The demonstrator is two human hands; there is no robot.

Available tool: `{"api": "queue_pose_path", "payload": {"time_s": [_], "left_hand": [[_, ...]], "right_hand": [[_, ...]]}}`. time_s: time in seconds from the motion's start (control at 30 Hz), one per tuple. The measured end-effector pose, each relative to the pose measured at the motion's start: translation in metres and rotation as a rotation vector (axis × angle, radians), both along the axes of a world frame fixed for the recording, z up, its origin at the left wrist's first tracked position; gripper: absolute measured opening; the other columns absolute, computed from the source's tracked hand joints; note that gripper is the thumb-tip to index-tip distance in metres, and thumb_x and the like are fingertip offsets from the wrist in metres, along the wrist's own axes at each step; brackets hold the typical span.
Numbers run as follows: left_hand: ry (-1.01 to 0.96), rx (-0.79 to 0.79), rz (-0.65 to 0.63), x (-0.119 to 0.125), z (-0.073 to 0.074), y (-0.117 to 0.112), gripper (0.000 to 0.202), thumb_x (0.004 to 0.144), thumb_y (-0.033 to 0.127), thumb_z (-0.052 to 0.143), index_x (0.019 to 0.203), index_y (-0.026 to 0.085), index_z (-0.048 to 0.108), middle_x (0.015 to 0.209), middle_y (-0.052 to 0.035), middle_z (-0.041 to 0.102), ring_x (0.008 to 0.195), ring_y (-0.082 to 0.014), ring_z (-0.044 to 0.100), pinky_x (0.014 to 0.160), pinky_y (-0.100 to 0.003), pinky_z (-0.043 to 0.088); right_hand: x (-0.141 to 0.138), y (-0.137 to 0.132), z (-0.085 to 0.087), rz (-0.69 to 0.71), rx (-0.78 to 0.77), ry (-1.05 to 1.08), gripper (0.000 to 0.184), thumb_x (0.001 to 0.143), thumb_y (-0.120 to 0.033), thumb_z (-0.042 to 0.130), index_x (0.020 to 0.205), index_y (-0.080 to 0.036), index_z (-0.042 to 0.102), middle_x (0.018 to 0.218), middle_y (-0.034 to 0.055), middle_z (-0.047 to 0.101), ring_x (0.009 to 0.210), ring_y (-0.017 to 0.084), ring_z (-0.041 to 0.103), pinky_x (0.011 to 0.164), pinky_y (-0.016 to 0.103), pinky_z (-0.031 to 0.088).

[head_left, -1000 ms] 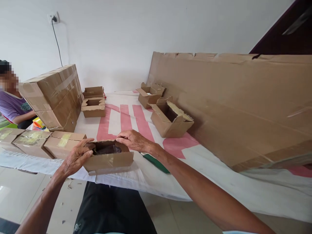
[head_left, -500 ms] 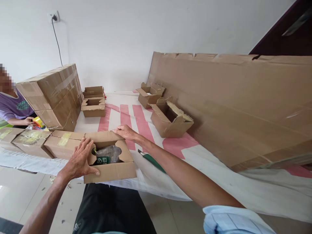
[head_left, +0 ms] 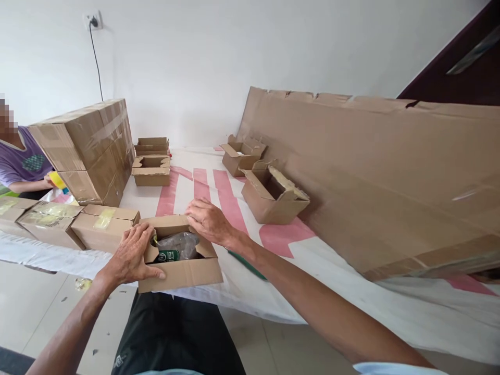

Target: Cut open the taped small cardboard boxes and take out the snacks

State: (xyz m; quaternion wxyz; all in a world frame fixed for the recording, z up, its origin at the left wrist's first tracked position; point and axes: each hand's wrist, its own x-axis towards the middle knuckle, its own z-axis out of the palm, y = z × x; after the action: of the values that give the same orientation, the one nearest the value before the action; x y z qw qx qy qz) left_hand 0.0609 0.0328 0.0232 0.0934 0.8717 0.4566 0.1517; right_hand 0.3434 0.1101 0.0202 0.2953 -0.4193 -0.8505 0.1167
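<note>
In front of me, at the table's near edge, sits a cardboard box (head_left: 182, 275) with its top flaps up. Inside it lie a clear plastic-wrapped item (head_left: 182, 245) and something with a green printed label (head_left: 169, 255); what they are I cannot make out. My left hand (head_left: 133, 255) clasps the box's left end, thumb along the front flap. With fingers bent, my right hand (head_left: 209, 221) grips the far flap near its right corner. A green-handled cutter (head_left: 248, 264) lies on the cloth, partly hidden under my right forearm.
Taped boxes (head_left: 105, 226) line the near edge leftward. Behind them rises a box stack (head_left: 94, 151), with a co-worker (head_left: 27, 161) beyond holding something yellow. Open boxes (head_left: 152, 174) stand at the back, others (head_left: 273, 195) by a large cardboard sheet (head_left: 359, 182) on the right.
My right hand has come slightly nearer along the flap, its fingers more bent. The cutter's blade is now hidden behind my arm. The co-worker's hand and yellow thing have shifted a little.
</note>
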Motion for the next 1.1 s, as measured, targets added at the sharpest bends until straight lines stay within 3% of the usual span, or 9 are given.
{"api": "queue_pose_path", "payload": {"time_s": [0.1, 0.17, 0.2, 0.3, 0.37, 0.47, 0.63, 0.83, 1.1], "left_hand": [[-0.04, 0.015, 0.007, 0.005, -0.007, -0.003, 0.1, 0.07, 0.079, 0.079, 0.147, 0.022, 0.047, 0.153, -0.022, 0.048, 0.142, -0.0456, 0.043, 0.114, -0.066, 0.036], [-0.078, 0.032, 0.007, 0.008, -0.013, -0.005, 0.099, 0.069, 0.078, 0.08, 0.146, 0.023, 0.049, 0.153, -0.0218, 0.048, 0.142, -0.0458, 0.043, 0.114, -0.066, 0.037], [-0.098, 0.041, 0.007, 0.009, -0.016, -0.005, 0.1, 0.069, 0.077, 0.081, 0.147, 0.023, 0.049, 0.154, -0.0218, 0.047, 0.143, -0.0461, 0.042, 0.115, -0.066, 0.036], [-0.161, 0.055, 0.002, 0.009, -0.025, -0.006, 0.106, 0.068, 0.077, 0.082, 0.152, 0.024, 0.046, 0.157, -0.0223, 0.045, 0.146, -0.0466, 0.039, 0.117, -0.066, 0.036], [-0.199, 0.051, 0.01, 0.008, -0.032, -0.006, 0.113, 0.067, 0.077, 0.083, 0.156, 0.023, 0.041, 0.16, -0.0234, 0.042, 0.149, -0.0467, 0.037, 0.12, -0.066, 0.035], [-0.253, 0.046, 0.04, 0.004, -0.042, -0.006, 0.123, 0.065, 0.077, 0.085, 0.162, 0.021, 0.032, 0.164, -0.0259, 0.037, 0.154, -0.0482, 0.031, 0.123, -0.067, 0.032], [-0.309, 0.012, 0.086, 0.002, -0.057, -0.004, 0.136, 0.064, 0.076, 0.086, 0.167, 0.017, 0.021, 0.168, -0.0291, 0.029, 0.159, -0.0493, 0.022, 0.125, -0.069, 0.027], [-0.335, -0.048, 0.153, 0.003, -0.058, 0.002, 0.148, 0.055, 0.069, 0.093, 0.169, 0.019, 0.013, 0.169, -0.0284, 0.029, 0.158, -0.0492, 0.026, 0.125, -0.069, 0.027], [-0.353, 0.0, 0.178, 0.005, -0.053, -0.001, 0.156, 0.05, 0.064, 0.098, 0.17, 0.025, 0.006, 0.169, -0.0268, 0.031, 0.156, -0.0512, 0.029, 0.122, -0.072, 0.03]], "right_hand": [[-0.007, -0.021, 0.004, 0.209, 0.056, -0.101, 0.025, 0.099, -0.016, 0.051, 0.088, -0.02, 0.073, 0.093, 0.0078, 0.072, 0.091, 0.022, 0.063, 0.088, 0.036, 0.048], [-0.014, -0.031, 0.006, 0.272, -0.014, -0.238, 0.014, 0.097, -0.02, 0.061, 0.094, -0.019, 0.074, 0.095, 0.007, 0.072, 0.091, 0.022, 0.064, 0.081, 0.033, 0.047], [-0.018, -0.035, 0.006, 0.28, -0.052, -0.317, 0.009, 0.095, -0.023, 0.067, 0.099, -0.019, 0.074, 0.098, 0.0074, 0.072, 0.094, 0.023, 0.065, 0.079, 0.033, 0.046], [-0.031, -0.038, 0.004, 0.263, -0.121, -0.493, 0.027, 0.09, -0.033, 0.08, 0.11, -0.017, 0.073, 0.108, 0.0096, 0.072, 0.101, 0.026, 0.066, 0.078, 0.033, 0.044], [-0.039, -0.036, -0.001, 0.233, -0.122, -0.54, 0.027, 0.088, -0.031, 0.082, 0.109, -0.017, 0.073, 0.109, 0.0107, 0.072, 0.103, 0.028, 0.066, 0.08, 0.034, 0.043], [-0.046, -0.033, -0.009, 0.191, -0.101, -0.571, 0.005, 0.093, -0.021, 0.075, 0.096, -0.017, 0.074, 0.104, 0.0106, 0.073, 0.101, 0.026, 0.066, 0.08, 0.033, 0.042], [-0.047, -0.038, -0.007, 0.175, -0.075, -0.589, 0.029, 0.102, -0.015, 0.056, 0.079, -0.017, 0.073, 0.088, 0.0091, 0.074, 0.085, 0.022, 0.066, 0.071, 0.033, 0.038], [-0.031, -0.047, 0.023, 0.166, -0.009, -0.349, 0.027, 0.099, -0.014, 0.056, 0.078, -0.019, 0.071, 0.085, 0.0057, 0.073, 0.082, 0.02, 0.065, 0.071, 0.031, 0.041], [0.015, -0.034, 0.089, 0.091, 0.06, 0.208, 0.022, 0.097, -0.024, 0.055, 0.08, -0.022, 0.069, 0.083, 0.0024, 0.069, 0.079, 0.018, 0.063, 0.075, 0.031, 0.048]]}}
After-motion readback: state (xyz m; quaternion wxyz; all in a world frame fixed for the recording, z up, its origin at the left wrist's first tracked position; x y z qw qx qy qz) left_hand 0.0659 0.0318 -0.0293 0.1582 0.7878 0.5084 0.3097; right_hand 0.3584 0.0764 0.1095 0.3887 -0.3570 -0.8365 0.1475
